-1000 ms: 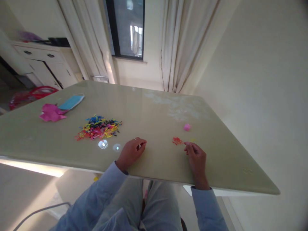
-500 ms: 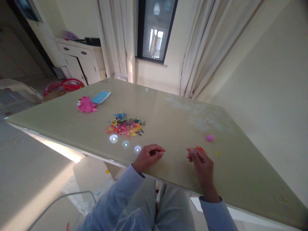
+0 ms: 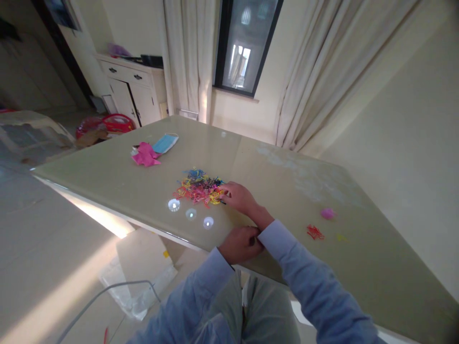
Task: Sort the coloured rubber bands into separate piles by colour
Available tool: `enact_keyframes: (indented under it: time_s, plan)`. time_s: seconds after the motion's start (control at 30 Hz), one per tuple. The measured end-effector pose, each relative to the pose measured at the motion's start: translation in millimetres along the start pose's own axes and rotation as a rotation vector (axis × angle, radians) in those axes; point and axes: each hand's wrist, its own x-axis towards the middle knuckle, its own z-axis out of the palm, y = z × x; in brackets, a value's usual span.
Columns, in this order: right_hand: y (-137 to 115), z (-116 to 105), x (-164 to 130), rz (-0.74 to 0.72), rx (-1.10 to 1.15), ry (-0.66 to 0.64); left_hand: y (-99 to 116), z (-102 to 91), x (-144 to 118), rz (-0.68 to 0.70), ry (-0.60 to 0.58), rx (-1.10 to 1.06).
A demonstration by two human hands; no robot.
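I had my right hand [image 3: 239,196] stretched across to the mixed pile of coloured rubber bands [image 3: 199,186] mid-table, fingertips pinching at its near edge; what they gripped I couldn't tell. My left hand [image 3: 241,244] rested curled, empty, steadying me at the table [image 3: 107,177] edge.
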Motion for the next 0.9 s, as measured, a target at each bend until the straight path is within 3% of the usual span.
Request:
enact_keyframes:
  time_s: [0.13,0.3,0.43,0.63,0.77,0.9]
  plan:
    - [5,9,15,0.036,-0.151,-0.088,-3,2.0,1,-0.069,0.05,-0.044]
    - [7,7,12,0.052,-0.152,-0.087,-3,3.0,2,-0.041,0.085,-0.031]
    - [9,7,5,0.049,0.007,0.063,0,1.0,1,-0.007,0.066,-0.016]
    - [15,5,-16,0.143,0.464,0.309,0,-1.5,0,0.029,0.063,-0.146]
    - [13,-7,-42,0.233,0.758,0.38,0,-1.9,0,0.021,0.107,-0.227]
    - [7,-22,-79,0.273,0.857,0.562,1,-2.3,-1,-0.007,0.123,-0.236]
